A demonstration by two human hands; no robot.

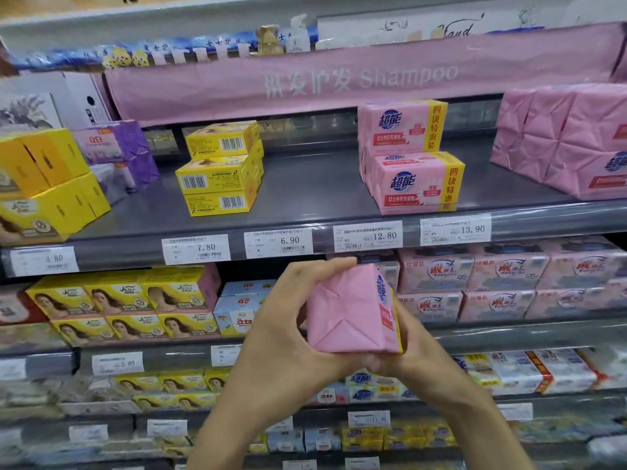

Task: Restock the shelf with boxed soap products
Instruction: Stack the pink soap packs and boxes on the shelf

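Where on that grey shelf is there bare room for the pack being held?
For the pink pack, the widest bare stretch of grey shelf lies between the yellow box stack and the yellow-edged pink packs. A narrower gap separates those from the plain pink stack. Lower shelves are crowded.

On the shelf [315, 195], a stack of three boxes [220, 171] stood left of centre, with two multi-packs [412, 157] to its right, well apart, one lying on the other. A block of wrapped packs [566, 140] filled the far right end. Stacked boxes [44, 184] sat at the far left near the front edge, with smaller packs [115, 147] behind them. Price tags [278, 242] ran along the front rail, and a banner [339, 76] hung above. Before the rail, a soap pack [349, 313] sat between the left grip [281, 327] and right grip [417, 354] — in front of the lower shelf's boxes [118, 303].
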